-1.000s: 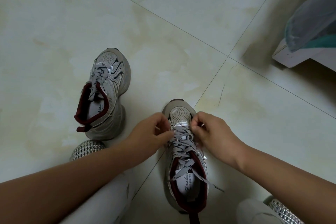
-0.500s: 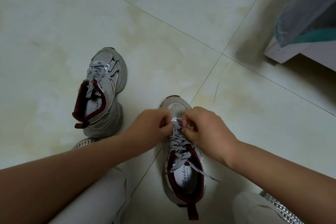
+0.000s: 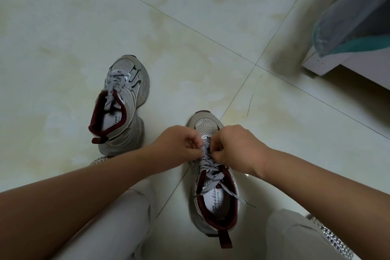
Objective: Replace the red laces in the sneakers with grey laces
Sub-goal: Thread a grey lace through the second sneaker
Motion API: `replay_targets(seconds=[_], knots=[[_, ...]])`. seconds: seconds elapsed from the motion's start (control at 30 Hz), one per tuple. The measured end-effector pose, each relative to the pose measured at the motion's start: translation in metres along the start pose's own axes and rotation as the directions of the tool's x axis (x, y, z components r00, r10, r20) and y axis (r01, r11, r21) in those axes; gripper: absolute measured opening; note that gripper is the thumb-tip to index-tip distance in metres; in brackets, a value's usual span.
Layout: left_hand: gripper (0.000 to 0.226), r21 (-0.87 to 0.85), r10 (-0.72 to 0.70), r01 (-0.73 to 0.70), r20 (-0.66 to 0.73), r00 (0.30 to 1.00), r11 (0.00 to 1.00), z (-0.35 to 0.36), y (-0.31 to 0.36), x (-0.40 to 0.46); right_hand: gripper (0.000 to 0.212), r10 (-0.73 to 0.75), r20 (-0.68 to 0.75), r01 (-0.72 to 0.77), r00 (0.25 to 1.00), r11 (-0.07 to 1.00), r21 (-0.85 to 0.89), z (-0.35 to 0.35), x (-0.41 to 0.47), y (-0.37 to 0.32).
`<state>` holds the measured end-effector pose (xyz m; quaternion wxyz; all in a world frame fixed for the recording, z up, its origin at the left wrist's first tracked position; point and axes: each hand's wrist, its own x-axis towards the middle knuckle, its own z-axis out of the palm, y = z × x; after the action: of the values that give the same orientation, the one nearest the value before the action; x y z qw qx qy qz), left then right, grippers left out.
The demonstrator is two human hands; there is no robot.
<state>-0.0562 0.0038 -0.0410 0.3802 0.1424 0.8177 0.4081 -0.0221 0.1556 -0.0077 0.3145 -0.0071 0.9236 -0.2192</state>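
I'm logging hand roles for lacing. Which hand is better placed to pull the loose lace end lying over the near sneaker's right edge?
Probably the right hand: the loose lace end trails on its side of the near sneaker. The left hand would have to cross over.

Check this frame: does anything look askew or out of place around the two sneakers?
Nothing serious. The far sneaker leans onto its side rather than standing flat. On the near sneaker, loose grey lace ends trail over the collar while the left hand and right hand pinch the lacing.
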Motion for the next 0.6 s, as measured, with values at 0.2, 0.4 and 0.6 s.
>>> replay_targets(seconds=[0.2, 0.4, 0.6], knots=[[0.022, 0.33, 0.129, -0.041, -0.252, 0.959, 0.943, 0.018, 0.003, -0.002, 0.012, 0.002, -0.025, -0.001, 1.0, 1.0, 0.02, 0.009, 0.0, -0.001], [0.008, 0.391, 0.169, -0.067, -0.234, 0.957, 0.918, 0.022, 0.003, -0.008, 0.019, -0.026, -0.059, 0.027, 0.998, 1.0, 0.014, 0.018, 0.0, -0.004], [0.009, 0.149, 0.003, 0.029, -0.206, 0.979, 0.988, 0.01, -0.006, -0.004, 0.017, -0.025, 0.057, 0.013, 0.998, 0.982, 0.191, 0.013, 0.01, 0.007]])
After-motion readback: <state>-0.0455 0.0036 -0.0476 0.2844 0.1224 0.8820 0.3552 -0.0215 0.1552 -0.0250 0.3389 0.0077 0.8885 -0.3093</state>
